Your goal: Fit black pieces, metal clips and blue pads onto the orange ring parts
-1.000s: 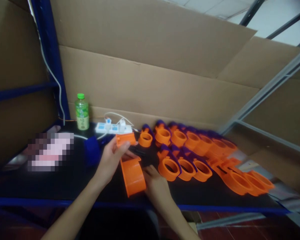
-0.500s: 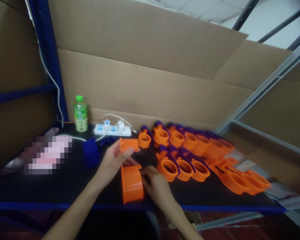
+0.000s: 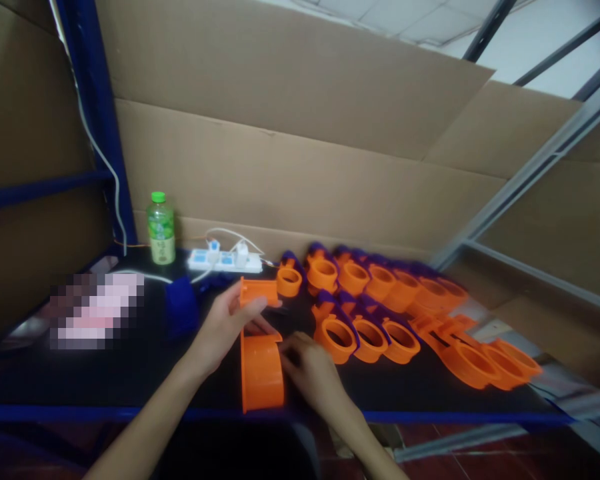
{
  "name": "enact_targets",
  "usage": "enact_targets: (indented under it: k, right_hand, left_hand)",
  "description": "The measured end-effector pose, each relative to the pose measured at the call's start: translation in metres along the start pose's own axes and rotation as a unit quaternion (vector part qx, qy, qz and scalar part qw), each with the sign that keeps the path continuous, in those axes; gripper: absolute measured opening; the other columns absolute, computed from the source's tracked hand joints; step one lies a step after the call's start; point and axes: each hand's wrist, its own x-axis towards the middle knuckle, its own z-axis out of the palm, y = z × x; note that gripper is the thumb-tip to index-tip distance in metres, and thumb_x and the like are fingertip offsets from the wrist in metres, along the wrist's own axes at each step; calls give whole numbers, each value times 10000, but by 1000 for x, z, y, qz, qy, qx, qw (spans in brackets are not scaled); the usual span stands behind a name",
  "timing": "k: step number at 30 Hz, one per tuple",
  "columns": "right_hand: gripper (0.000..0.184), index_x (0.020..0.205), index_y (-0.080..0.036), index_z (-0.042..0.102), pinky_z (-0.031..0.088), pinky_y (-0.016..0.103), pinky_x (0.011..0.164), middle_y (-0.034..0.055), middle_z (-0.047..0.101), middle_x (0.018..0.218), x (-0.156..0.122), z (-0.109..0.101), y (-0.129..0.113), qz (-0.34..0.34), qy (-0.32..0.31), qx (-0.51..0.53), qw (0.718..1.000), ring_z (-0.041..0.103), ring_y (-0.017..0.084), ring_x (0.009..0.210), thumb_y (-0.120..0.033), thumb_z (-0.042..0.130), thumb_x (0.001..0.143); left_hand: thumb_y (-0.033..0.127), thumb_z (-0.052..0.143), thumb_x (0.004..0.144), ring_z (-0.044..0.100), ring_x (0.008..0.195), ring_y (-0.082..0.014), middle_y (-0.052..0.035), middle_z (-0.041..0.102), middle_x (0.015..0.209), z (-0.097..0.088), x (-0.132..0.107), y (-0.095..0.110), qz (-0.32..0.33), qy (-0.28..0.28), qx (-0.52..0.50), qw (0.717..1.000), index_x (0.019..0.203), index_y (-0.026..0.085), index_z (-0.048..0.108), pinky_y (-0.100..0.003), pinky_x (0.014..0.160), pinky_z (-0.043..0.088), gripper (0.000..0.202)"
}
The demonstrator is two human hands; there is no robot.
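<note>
My left hand (image 3: pixel 233 320) is closed around the narrow middle of an orange plastic ring part (image 3: pixel 263 373), thumb across its upper flat section. The part's wide ring end hangs below my fingers, seen side-on above the front of the black table. My right hand (image 3: pixel 310 363) is at the ring's right side, its fingers curled together against or close to the edge. What those fingertips pinch, if anything, is hidden. To the right, several orange rings with purple pieces (image 3: pixel 370 337) stand in two rows. More orange ring parts without visible purple (image 3: pixel 473 363) lie stacked at the right.
A green-capped bottle (image 3: pixel 161 230) and a white power strip (image 3: pixel 225 260) with plugs and cables are along the cardboard wall (image 3: pixel 290 167) at the back. A dark blue object (image 3: pixel 181 303) lies left of my hands. The table's blue front edge (image 3: pixel 80 412) is close to me.
The lower ring end of the orange part has shifted slightly down and left, so the part hangs straighter. Both hands stay in nearly the same places.
</note>
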Motion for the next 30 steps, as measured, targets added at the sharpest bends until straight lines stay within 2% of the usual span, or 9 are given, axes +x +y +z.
enact_targets:
  k: [5,10,13,16,19,21,25,30]
  right_hand:
    - [149,850,-206,653,466,288,683,51,694,941,2,0,4,11,-12,12,1000,668,194,821,-253,548,944]
    - [186,848,-203,637,479,308,719,60,695,893,6,-5,4,16,32,50,998,665,207,821,-294,519,959]
    - [220,862,-200,622,477,300,740,52,680,862,10,-26,-3,17,72,116,991,639,193,805,-341,495,974]
    - [239,860,-199,597,453,261,702,24,621,812,11,-56,-18,13,91,187,978,570,160,758,-394,511,969]
    - [238,865,-197,582,426,230,663,4,550,785,8,-83,-37,17,81,247,965,504,132,721,-408,536,964]
    - [241,874,-196,575,399,218,610,-10,507,748,5,-93,-47,26,58,272,960,457,117,666,-418,548,963]
    - [266,875,-198,562,312,209,503,-36,429,678,3,-97,-57,37,28,283,958,342,94,565,-448,552,965]
    - [302,873,-200,560,308,216,506,-25,448,707,3,-95,-58,32,40,251,967,356,102,587,-482,525,974]
  left_hand:
    - [435,671,889,745,699,-207,-171,743,1161,0,-1,1,-10,-14,-23,1000,1157,145,642,-285,618,535,396]
    - [420,652,886,723,655,-213,-148,774,952,-1,-3,2,-25,-26,-70,997,1084,115,672,-288,594,514,363]
    - [396,609,892,705,630,-213,-130,764,849,-2,-4,2,-36,-34,-109,993,1031,111,668,-295,579,512,322]
    - [353,582,888,681,589,-200,-120,760,840,-2,-4,1,-44,-40,-130,990,1009,126,650,-304,565,519,266]
    - [320,577,880,670,564,-184,-122,765,888,0,-5,2,-51,-52,-118,990,1009,136,642,-300,549,521,234]
    - [322,566,883,668,552,-177,-121,763,893,1,-5,2,-60,-69,-101,991,996,136,641,-294,540,520,230]
    - [345,556,898,671,547,-169,-118,760,921,1,-5,1,-62,-83,-68,992,1005,136,634,-281,526,511,247]
    - [371,570,920,672,543,-157,-113,760,926,-1,-6,-2,-42,-94,-29,994,1050,141,621,-257,507,492,269]
